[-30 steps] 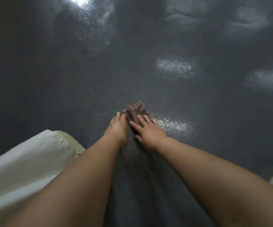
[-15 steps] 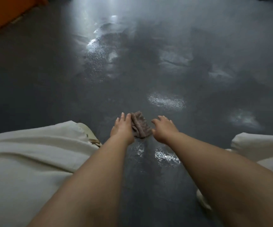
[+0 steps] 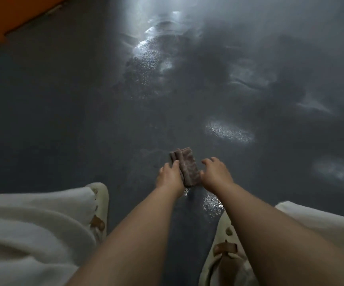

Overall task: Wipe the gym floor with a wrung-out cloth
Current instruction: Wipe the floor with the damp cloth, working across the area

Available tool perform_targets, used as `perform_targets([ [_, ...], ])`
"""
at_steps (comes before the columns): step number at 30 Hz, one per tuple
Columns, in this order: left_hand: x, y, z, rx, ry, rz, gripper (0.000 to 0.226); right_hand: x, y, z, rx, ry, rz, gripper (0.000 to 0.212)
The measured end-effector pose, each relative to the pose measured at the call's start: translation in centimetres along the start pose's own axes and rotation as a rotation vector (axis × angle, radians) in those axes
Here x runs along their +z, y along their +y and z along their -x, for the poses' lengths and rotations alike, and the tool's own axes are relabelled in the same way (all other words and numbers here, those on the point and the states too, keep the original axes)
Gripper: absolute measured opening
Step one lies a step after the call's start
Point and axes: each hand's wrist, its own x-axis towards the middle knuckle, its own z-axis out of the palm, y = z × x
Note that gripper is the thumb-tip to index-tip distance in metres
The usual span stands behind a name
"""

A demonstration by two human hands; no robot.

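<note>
Cream fabric nearest you: trouser legs (image 3: 28,230) on both sides, and pale slippers (image 3: 101,205) planted either side of your arms, so you're crouched over the strip you're working. Just ahead of the feet there's a glossy wet patch (image 3: 211,203) on the dark gym floor (image 3: 63,120); watch the right slipper, it sits just beside that sheen and could slip. Next out, the brown cloth (image 3: 186,168) lies folded into a narrow pad on the floor between your hands. Left hand (image 3: 170,177) rests on its left edge, fingers straight and pressing down. Right hand (image 3: 215,174) touches the right edge, fingers loosely curled, nothing gripped. My read: you're squaring the pad up before a push. Get both palms flat on top, not on the edges, so pressure is even and the folds don't roll open. Push straight away from you. Further out, separate shiny wet patches (image 3: 229,132) sit ahead and to the right, and a long glare streak (image 3: 152,46) beyond; overlap passes through those. Orange strip (image 3: 12,13) far left, can't tell what it is.
</note>
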Motion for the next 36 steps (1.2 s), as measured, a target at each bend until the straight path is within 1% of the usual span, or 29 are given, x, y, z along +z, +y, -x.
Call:
perform_targets([
  [3,1.2,-0.4,-2.8,-0.074,0.027,0.149,0.058,1.5,0.0,-2.7,0.090,-0.029,-0.039,0.041],
  [5,2.1,-0.8,-4.7,-0.140,0.047,0.246,0.046,2.5,-0.1,-4.6,0.117,-0.045,-0.047,0.040],
  [8,3.2,-1.0,-7.7,-0.249,0.080,0.373,0.041,3.6,-0.3,-7.9,0.132,-0.022,-0.037,0.037],
  [11,4.2,-0.8,-10.1,-0.292,0.095,0.428,0.043,4.4,-0.5,-10.7,0.151,0.011,-0.047,0.035],
  [14,4.7,-0.7,-11.4,-0.214,0.121,0.420,0.039,5.2,-0.8,-12.6,0.144,0.019,-0.075,0.034],
  [18,4.2,-1.9,-11.9,0.008,0.141,0.401,0.030,6.0,-0.8,-14.0,0.069,0.055,-0.061,0.025],
  [20,4.0,-2.8,-12.4,0.081,0.153,0.422,0.028,6.0,-0.9,-14.7,0.052,0.081,-0.102,0.021],
  [22,4.2,-3.2,-13.0,0.078,0.161,0.474,0.030,6.0,-1.4,-15.3,0.028,0.098,-0.161,0.019],
  [25,4.3,-2.3,-13.6,-0.008,0.200,0.577,0.036,5.7,-2.1,-16.3,0.020,0.108,-0.220,0.017],
  [28,2.6,-2.4,-14.5,-0.037,0.315,0.663,0.035,5.2,-2.5,-17.3,0.055,0.174,-0.314,0.011],
  [30,0.7,-4.0,-15.3,-0.033,0.450,0.608,0.031,5.0,-3.0,-18.0,0.078,0.209,-0.386,0.011],
  [31,0.0,-5.1,-15.6,-0.028,0.516,0.540,0.030,5.1,-3.3,-18.2,0.068,0.211,-0.410,0.012],
  [33,-0.9,-6.7,-16.2,-0.034,0.597,0.315,0.038,5.4,-4.2,-18.3,0.012,0.214,-0.422,0.018],
  [34,-1.0,-7.1,-16.5,-0.036,0.588,0.198,0.044,5.6,-4.5,-18.2,-0.020,0.227,-0.404,0.022],
  [35,-1.1,-7.2,-16.8,-0.020,0.542,0.098,0.049,5.8,-4.7,-18.1,-0.044,0.247,-0.362,0.025],
  [36,-1.0,-7.3,-17.3,0.020,0.461,0.006,0.053,6.0,-4.7,-17.9,-0.057,0.265,-0.300,0.027],
])
